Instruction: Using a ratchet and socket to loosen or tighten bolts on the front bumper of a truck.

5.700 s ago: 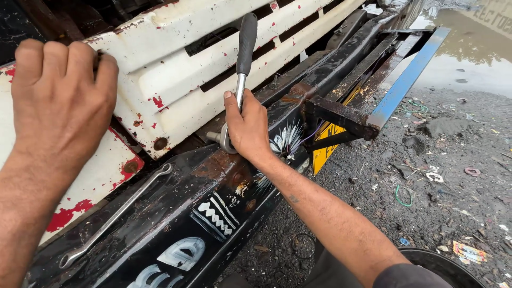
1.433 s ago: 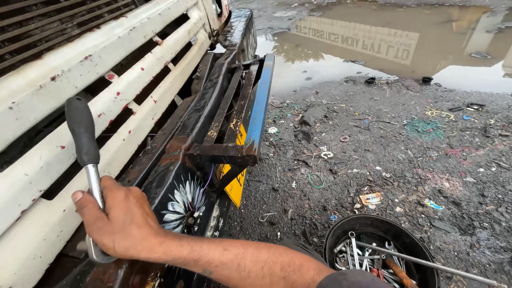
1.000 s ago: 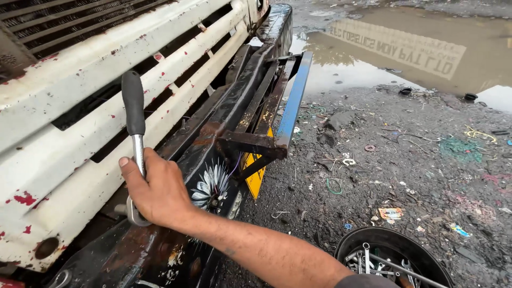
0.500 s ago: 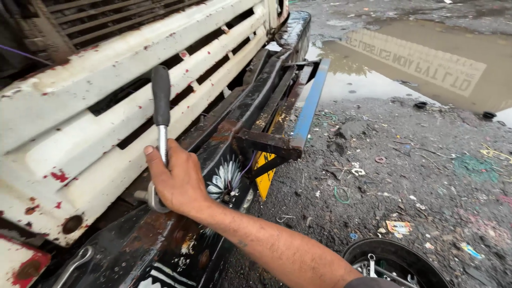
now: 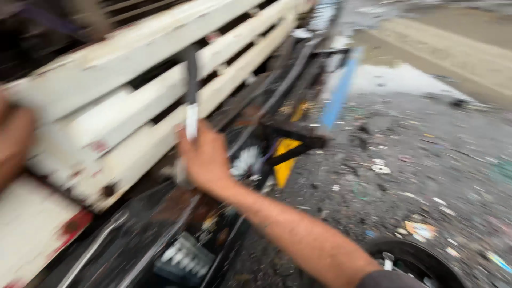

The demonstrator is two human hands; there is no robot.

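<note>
The picture is blurred by head motion. My right hand (image 5: 205, 160) is closed around the metal shaft of a ratchet wrench (image 5: 191, 88) with a black grip that stands upright in front of a worn white slatted grille (image 5: 133, 90) of a vehicle. Its lower end sits at the dark painted bumper (image 5: 176, 234). My left hand (image 5: 13, 141) shows at the left edge, resting against the white panel; its fingers are too blurred to read.
A long spanner (image 5: 90, 250) lies on the bumper at lower left. A rusty bracket with a yellow plate (image 5: 285, 154) juts from the bumper. Wet, littered ground (image 5: 416, 176) and a puddle lie to the right. A black round tub (image 5: 421, 261) of tools sits at bottom right.
The view has swung left and down, bringing my left hand back into frame. My right hand stays closed on the ratchet wrench, which stands about upright as before.
</note>
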